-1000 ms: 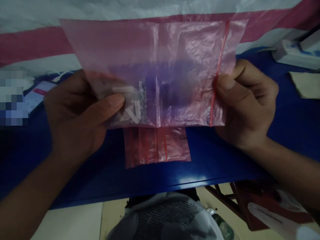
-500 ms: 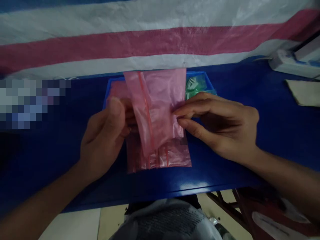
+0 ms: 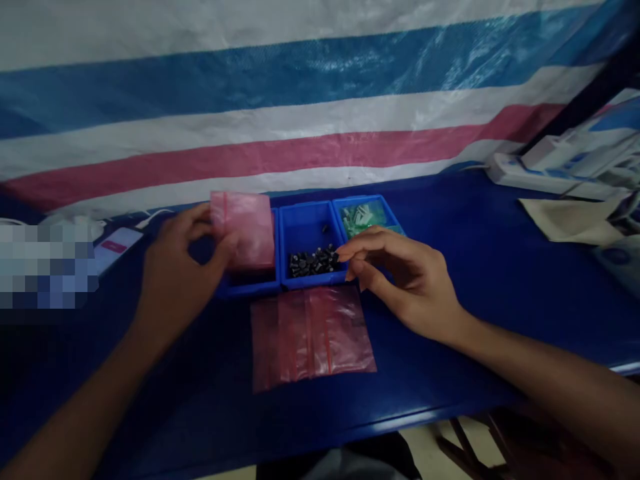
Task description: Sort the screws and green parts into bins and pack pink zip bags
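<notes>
Because the small black parts (image 3: 313,262) lie loose in a low heap near the front wall of the middle blue plastic bin (image 3: 305,230), a careless brush of the fingers could push some over the rim, where they could drop among the flat pink zip bags (image 3: 310,340) or roll across the blue table (image 3: 425,393). One separate black part (image 3: 325,228) sits farther back in the same bin. The dim light could also make a stray piece easy to miss, and the limp plastic of the raised pink zip bag (image 3: 243,230) could slip from a light hold. That bag is above the left bin (image 3: 250,288), hiding most of it. The left hand (image 3: 185,263) is partly closed, its curled fingers and thumb gathered at the bag's lower edge. The right hand (image 3: 400,283) is loosely curved and only partly open, with its thumb and forefinger apart and its fingertips (image 3: 340,257) at the edge of the black heap. Whether they touch or pinch a part, the picture does not show. Behind that hand, the right bin (image 3: 363,199) holds pale greenish pieces (image 3: 360,219), too dim to name.
</notes>
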Demonstrator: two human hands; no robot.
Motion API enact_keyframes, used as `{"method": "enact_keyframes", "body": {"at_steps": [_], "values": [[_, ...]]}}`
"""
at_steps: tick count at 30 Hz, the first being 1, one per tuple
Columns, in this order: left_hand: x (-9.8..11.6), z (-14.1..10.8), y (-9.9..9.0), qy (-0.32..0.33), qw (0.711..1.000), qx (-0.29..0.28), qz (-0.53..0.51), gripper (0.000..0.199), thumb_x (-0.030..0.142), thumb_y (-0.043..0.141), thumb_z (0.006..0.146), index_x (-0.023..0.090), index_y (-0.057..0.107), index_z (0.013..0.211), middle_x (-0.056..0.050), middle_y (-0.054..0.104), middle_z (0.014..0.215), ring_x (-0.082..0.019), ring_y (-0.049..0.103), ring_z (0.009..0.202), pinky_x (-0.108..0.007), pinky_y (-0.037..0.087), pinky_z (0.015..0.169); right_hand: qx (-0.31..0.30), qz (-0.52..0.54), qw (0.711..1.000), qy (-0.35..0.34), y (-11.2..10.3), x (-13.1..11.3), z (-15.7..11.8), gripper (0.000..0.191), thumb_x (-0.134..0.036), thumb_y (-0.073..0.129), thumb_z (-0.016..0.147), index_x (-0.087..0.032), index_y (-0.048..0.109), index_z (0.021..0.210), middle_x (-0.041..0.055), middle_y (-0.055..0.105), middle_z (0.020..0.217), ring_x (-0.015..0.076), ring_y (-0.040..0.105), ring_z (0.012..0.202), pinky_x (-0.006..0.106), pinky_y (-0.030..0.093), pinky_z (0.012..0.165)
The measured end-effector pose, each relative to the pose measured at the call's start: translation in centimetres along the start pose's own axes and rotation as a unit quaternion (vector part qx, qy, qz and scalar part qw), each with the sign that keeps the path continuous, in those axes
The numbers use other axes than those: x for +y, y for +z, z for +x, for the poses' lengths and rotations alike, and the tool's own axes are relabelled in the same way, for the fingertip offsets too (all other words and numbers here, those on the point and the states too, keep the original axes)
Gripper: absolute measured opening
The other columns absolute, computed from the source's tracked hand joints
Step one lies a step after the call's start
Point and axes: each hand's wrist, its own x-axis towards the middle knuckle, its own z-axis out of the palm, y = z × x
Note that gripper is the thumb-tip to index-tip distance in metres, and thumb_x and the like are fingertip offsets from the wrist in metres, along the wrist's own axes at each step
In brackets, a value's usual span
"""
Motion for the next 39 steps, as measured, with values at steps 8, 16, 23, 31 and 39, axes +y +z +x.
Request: {"method": "enact_keyframes", "body": {"at_steps": [8,16,23,31,39], "values": [[-0.9,0.4,-1.3,0.189,0.955,-0.225,0.033,0.051,0.070,0.062,0.105,0.041,0.070,0.146,0.001,0.069,0.157,-0.034,0.067,0.145,-0.058,0.055,0.127,-0.016,-0.057,0.997,-0.056,-0.1,-0.3,0.3,0.023,-0.006,0.063,0.100,-0.023,0.078,0.100,0.0033,0.080,0.098,0.0154,0.076,0.084,0.030,0.062,0.072],[-1.0,0.6,-0.7,0.198,0.953,-0.227,0.004,0.040,0.068,0.062,0.105,0.040,0.084,0.123,-0.001,0.080,0.139,-0.035,0.074,0.135,-0.061,0.061,0.120,-0.096,-0.105,0.980,-0.138,-0.2,-0.6,-0.4,0.024,-0.006,0.058,0.100,-0.022,0.076,0.105,0.0049,0.079,0.097,0.0146,0.075,0.078,0.029,0.058,0.067],[-0.6,0.3,-0.3,0.193,0.966,-0.171,-0.014,0.026,0.063,0.074,0.100,0.043,0.086,0.110,0.004,0.084,0.127,-0.032,0.079,0.123,-0.056,0.063,0.114,-0.344,-0.273,0.878,-0.188,0.3,-0.2,-2.0,0.032,-0.049,0.068,0.104,-0.018,0.075,0.111,0.0004,0.071,0.071,0.0160,0.057,0.057,0.036,0.029,0.054],[0.3,0.0,0.2,0.172,0.974,-0.146,-0.021,0.038,0.066,0.077,0.096,0.037,0.083,0.122,0.003,0.084,0.127,-0.032,0.077,0.122,-0.055,0.063,0.111,-0.351,-0.240,0.892,-0.152,-0.5,0.0,-1.7,0.020,-0.021,0.050,0.099,-0.017,0.070,0.103,-0.0019,0.062,0.063,0.0142,0.045,0.051,0.034,0.025,0.054],[2.3,-1.8,1.2,0.274,0.942,-0.192,-0.027,0.025,0.049,0.074,0.104,0.039,0.082,0.126,0.001,0.080,0.136,-0.031,0.078,0.128,-0.052,0.065,0.112,-0.177,-0.176,0.934,-0.256,-0.5,-0.5,-0.9,0.027,-0.025,0.059,0.102,-0.028,0.052,0.076,-0.0030,0.050,0.060,0.0160,0.045,0.050,0.035,0.036,0.049]]}}
